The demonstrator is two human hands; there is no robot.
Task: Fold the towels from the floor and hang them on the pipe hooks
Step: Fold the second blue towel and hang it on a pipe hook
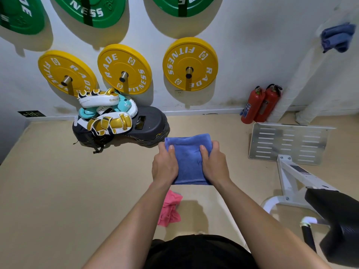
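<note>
I hold a folded blue towel point(188, 158) flat in front of me, above the floor. My left hand point(164, 165) grips its left edge with the thumb on top. My right hand point(214, 162) grips its right edge the same way. A crumpled pink towel point(169, 209) lies on the beige floor below my left forearm, partly hidden by it. Another blue towel point(337, 37) hangs folded high up on the white pipe point(291, 90) at the right.
Yellow and green weight plates point(190, 64) hang on the wall ahead. Boxing pads point(105, 111) are piled on a black step point(149, 129). Two red fire extinguishers point(259, 103) stand by the pipe. A metal footplate point(287, 143) and a white machine frame point(291, 181) stand at the right.
</note>
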